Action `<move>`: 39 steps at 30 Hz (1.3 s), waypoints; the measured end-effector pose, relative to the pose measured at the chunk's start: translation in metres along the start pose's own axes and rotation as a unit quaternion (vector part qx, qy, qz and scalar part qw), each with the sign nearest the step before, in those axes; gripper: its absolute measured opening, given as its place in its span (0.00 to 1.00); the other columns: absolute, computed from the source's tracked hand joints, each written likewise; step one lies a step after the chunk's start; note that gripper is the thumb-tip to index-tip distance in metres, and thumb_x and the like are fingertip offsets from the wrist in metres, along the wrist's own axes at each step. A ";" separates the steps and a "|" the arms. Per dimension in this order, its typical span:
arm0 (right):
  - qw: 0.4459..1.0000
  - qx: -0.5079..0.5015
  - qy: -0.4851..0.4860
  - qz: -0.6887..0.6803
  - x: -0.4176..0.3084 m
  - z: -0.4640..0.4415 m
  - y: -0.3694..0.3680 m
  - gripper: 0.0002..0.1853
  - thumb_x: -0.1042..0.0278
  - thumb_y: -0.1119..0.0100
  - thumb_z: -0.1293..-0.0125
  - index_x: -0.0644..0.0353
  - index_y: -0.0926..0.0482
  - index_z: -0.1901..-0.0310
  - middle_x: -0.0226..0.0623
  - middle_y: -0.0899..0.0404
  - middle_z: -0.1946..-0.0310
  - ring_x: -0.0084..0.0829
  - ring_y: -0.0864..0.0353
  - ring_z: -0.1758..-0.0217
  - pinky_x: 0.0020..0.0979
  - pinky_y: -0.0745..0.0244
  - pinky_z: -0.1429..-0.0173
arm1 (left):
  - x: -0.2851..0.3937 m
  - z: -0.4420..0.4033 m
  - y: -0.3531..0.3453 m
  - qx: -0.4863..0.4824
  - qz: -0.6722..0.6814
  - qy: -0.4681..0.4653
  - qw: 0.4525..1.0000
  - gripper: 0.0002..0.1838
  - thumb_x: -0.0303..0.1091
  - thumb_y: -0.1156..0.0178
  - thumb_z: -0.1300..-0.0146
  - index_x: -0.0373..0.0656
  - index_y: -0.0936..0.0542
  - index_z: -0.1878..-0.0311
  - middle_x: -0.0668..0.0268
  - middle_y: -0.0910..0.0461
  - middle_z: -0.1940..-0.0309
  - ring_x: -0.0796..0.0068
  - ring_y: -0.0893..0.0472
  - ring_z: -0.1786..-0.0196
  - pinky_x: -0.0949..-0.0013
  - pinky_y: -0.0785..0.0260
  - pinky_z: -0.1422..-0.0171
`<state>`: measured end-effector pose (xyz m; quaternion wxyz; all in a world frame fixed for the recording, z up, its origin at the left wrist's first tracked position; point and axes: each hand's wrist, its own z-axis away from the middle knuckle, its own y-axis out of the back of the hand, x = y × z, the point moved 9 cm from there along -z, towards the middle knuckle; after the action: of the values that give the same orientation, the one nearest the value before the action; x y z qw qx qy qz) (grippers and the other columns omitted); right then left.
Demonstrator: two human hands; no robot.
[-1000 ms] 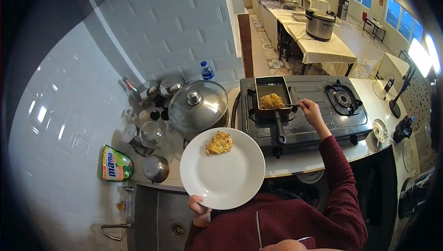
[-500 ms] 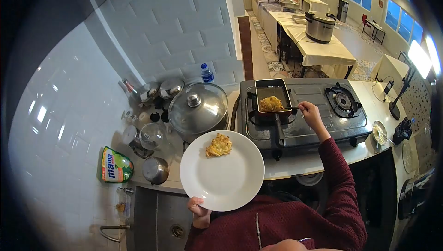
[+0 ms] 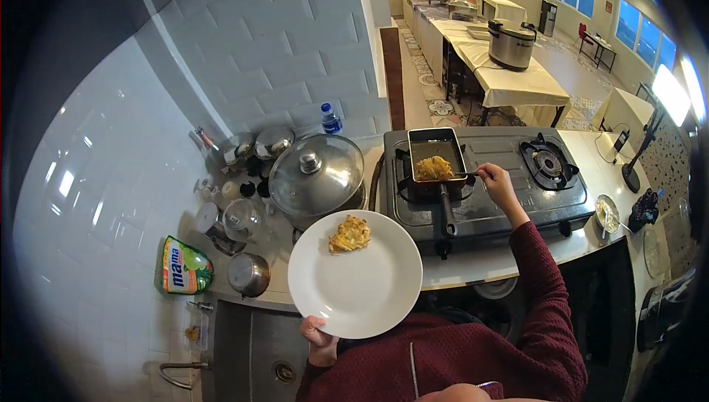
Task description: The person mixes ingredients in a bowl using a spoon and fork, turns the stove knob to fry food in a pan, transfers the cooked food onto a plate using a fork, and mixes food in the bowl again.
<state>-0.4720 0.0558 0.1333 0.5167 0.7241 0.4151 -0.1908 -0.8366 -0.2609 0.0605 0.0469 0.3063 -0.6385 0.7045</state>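
My left hand (image 3: 319, 337) grips the lower rim of a white plate (image 3: 356, 291), thumb on top. One browned fritter (image 3: 349, 234) lies near the plate's far edge. My right hand (image 3: 499, 184) is closed round the handle of a thin dark utensil (image 3: 467, 174), whose far end reaches into a rectangular frying pan (image 3: 437, 141). Inside the pan, a second golden-brown fritter (image 3: 434, 168) sits against the utensil's end; the tip's shape is hidden. The pan rests on the left burner of a gas stove (image 3: 495, 214), its black handle pointing towards me.
A large lidded pot (image 3: 316, 173) stands left of the stove, beside jars and a small metal pot (image 3: 249, 274). A green pouch (image 3: 186, 265) leans at the wall. The sink (image 3: 255, 343) lies lower left. Right of the stove are a small bowl (image 3: 607, 214) and a lamp (image 3: 630, 177).
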 end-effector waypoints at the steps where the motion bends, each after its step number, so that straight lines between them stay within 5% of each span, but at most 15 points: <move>1: 1.000 0.002 0.001 0.002 0.000 0.000 0.001 0.07 0.70 0.46 0.41 0.65 0.24 0.66 0.44 0.23 0.74 0.37 0.23 0.70 0.31 0.31 0.65 | -0.001 0.000 0.002 -0.001 0.003 0.008 1.000 0.33 0.31 0.55 0.64 0.30 0.35 0.47 0.53 0.27 0.59 0.58 0.24 0.60 0.63 0.28 0.54; 11: 1.000 0.005 0.010 0.006 0.000 -0.003 0.001 0.07 0.70 0.46 0.42 0.65 0.24 0.66 0.44 0.23 0.75 0.36 0.23 0.72 0.31 0.31 0.66 | -0.001 -0.007 -0.025 -0.048 -0.001 0.020 0.999 0.36 0.27 0.55 0.66 0.33 0.37 0.44 0.57 0.30 0.54 0.61 0.28 0.51 0.62 0.32 0.47; 14: 1.000 -0.006 -0.003 -0.007 0.012 -0.008 -0.005 0.08 0.68 0.46 0.42 0.65 0.23 0.67 0.44 0.23 0.76 0.35 0.23 0.72 0.31 0.31 0.65 | -0.012 -0.016 -0.004 0.037 -0.013 0.021 0.999 0.36 0.28 0.55 0.66 0.32 0.38 0.44 0.56 0.30 0.53 0.60 0.28 0.49 0.62 0.34 0.44; 24: 0.998 -0.020 -0.065 -0.007 0.034 -0.021 -0.008 0.11 0.65 0.47 0.41 0.65 0.22 0.66 0.45 0.23 0.77 0.33 0.23 0.73 0.31 0.31 0.66 | -0.063 -0.070 -0.007 0.003 -0.043 0.044 0.998 0.29 0.29 0.55 0.64 0.32 0.32 0.51 0.60 0.27 0.58 0.64 0.26 0.54 0.65 0.33 0.45; 30: 0.995 -0.044 -0.089 0.018 0.034 -0.021 -0.005 0.13 0.62 0.46 0.42 0.65 0.21 0.66 0.46 0.21 0.75 0.36 0.22 0.70 0.32 0.30 0.63 | -0.073 -0.083 0.010 0.017 -0.045 0.070 0.996 0.38 0.29 0.54 0.65 0.34 0.40 0.41 0.56 0.31 0.50 0.57 0.30 0.46 0.59 0.36 0.40; 33: 0.995 -0.046 -0.087 0.024 0.042 -0.023 -0.012 0.13 0.63 0.45 0.43 0.65 0.20 0.66 0.47 0.21 0.73 0.37 0.21 0.69 0.32 0.30 0.63 | -0.073 -0.086 -0.005 -0.004 -0.010 0.090 0.996 0.22 0.28 0.55 0.64 0.32 0.29 0.60 0.61 0.26 0.64 0.67 0.25 0.60 0.67 0.31 0.51; 36: 0.992 -0.063 -0.106 0.016 0.047 -0.027 -0.016 0.13 0.63 0.45 0.44 0.66 0.20 0.66 0.46 0.20 0.74 0.34 0.22 0.70 0.32 0.30 0.63 | -0.082 -0.096 0.016 -0.002 -0.020 0.106 0.994 0.38 0.29 0.55 0.65 0.34 0.40 0.41 0.55 0.31 0.50 0.56 0.30 0.46 0.58 0.36 0.40; 39: 0.985 -0.084 -0.152 -0.002 0.050 -0.027 -0.019 0.13 0.64 0.45 0.44 0.67 0.20 0.66 0.42 0.21 0.77 0.29 0.24 0.72 0.31 0.31 0.64 | -0.083 -0.099 0.014 -0.007 -0.005 0.104 0.995 0.38 0.29 0.55 0.65 0.33 0.40 0.42 0.55 0.31 0.50 0.56 0.30 0.47 0.59 0.37 0.40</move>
<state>-0.4620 0.1027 0.0974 0.6328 0.6398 0.3473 -0.2639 -0.8124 -0.1447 0.0081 0.1184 0.2341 -0.6335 0.7280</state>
